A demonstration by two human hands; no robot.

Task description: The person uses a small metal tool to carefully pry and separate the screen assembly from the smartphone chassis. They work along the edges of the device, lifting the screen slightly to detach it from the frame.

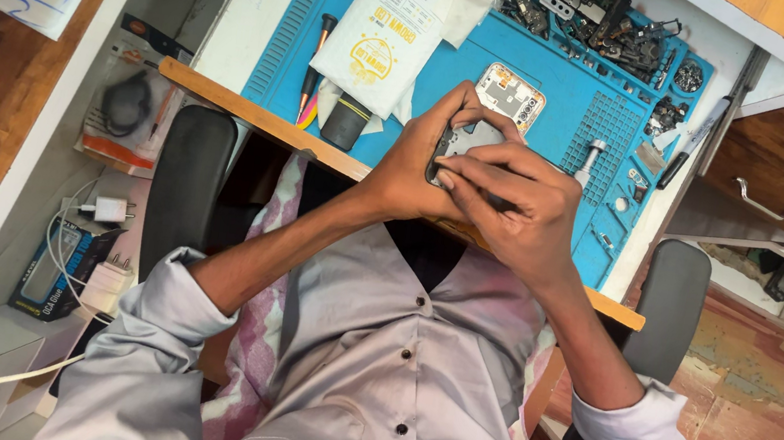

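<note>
A black screwdriver and a white packet lie on the left part of the blue mat. In the middle, the left hand is wrapped around an open phone just above the desk edge. The right hand rests on the phone with fingers bent, pressing its near end.

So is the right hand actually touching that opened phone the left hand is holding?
Touching. The head view shows the right hand lying over the opened phone, its fingertips pressed on the phone's edge with no gap, while the left hand grips it from the other side.
</note>
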